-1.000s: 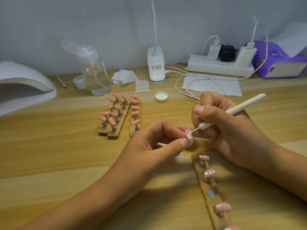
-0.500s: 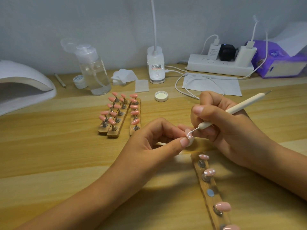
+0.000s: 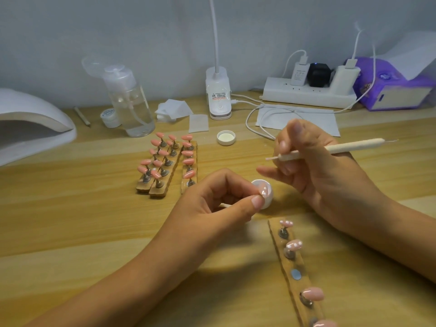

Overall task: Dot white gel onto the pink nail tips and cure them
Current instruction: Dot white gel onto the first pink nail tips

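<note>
Before you on the desk (image 3: 70,220), the curing lamp (image 3: 30,128) sits far left, the pump bottle (image 3: 132,107) stands behind three nail-tip holder strips (image 3: 162,185), the power strip (image 3: 309,96) and tissue pack (image 3: 391,90) line the back right, and the gel pot (image 3: 270,197) lies between your left hand (image 3: 219,206) and right hand (image 3: 313,166), just behind a fourth holder strip (image 3: 298,264) nearest you.

Nothing can really be made out: print on the small white jar lid (image 3: 107,112), white clip lamp base (image 3: 218,96) and white plug-in charger (image 3: 299,76) is too blurred.

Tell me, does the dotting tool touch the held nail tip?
Apart. The head view shows a clear gap between the dotting tool and the nail tip.
</note>
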`<state>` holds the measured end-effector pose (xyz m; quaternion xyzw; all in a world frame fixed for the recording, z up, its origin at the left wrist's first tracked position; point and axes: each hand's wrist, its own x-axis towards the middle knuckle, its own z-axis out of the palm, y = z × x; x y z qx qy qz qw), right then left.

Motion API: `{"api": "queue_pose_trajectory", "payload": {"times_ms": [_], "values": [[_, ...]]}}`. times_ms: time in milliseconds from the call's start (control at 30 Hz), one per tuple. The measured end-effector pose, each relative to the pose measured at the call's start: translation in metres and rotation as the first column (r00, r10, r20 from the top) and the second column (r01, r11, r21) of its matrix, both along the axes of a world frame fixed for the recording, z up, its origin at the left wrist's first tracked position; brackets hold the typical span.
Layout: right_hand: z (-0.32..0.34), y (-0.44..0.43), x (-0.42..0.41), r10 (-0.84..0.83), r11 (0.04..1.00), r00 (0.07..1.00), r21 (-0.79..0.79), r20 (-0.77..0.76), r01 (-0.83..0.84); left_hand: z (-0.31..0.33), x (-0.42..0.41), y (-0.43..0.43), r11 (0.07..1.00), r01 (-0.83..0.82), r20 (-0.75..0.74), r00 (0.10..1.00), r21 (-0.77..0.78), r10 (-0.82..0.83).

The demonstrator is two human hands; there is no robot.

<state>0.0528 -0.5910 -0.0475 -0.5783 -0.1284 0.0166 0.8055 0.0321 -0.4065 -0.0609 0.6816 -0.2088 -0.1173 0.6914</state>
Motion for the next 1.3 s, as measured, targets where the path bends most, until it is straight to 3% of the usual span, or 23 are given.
{"api": "queue_pose_trajectory", "payload": {"times_ms": [133, 200, 267, 633, 900, 1300], "values": [[-0.004, -0.008, 0.006, -0.195, 0.962, 0.974, -0.17, 0.118, 0.213, 0.0, 0.0, -0.001, 0.997, -0.03, -0.061, 0.998, -0.076, 0.025], [-0.003, -0.012, 0.007, -0.213, 0.888, 0.943, -0.352, 0.256, 0.296, 0.001, 0.0, -0.001, 0.994, -0.043, -0.076, 0.996, -0.099, 0.036], [-0.004, -0.013, 0.006, -0.194, 0.839, 0.923, -0.431, 0.334, 0.332, 0.001, 0.001, 0.0, 0.99, -0.061, -0.085, 0.995, -0.125, 0.051], [-0.006, -0.009, 0.003, -0.158, 0.863, 0.924, -0.406, 0.349, 0.301, -0.003, 0.004, 0.002, 0.985, -0.064, -0.1, 0.994, -0.162, 0.048], [-0.012, -0.007, 0.001, 0.037, 0.751, 0.891, -0.601, 0.452, 0.273, -0.004, 0.004, 0.002, 0.984, -0.057, -0.093, 0.995, -0.167, 0.042], [-0.012, -0.007, 0.003, 0.124, 0.701, 0.876, -0.666, 0.466, 0.255, -0.006, 0.006, 0.003, 0.988, -0.044, -0.085, 0.996, -0.15, 0.031]]}}
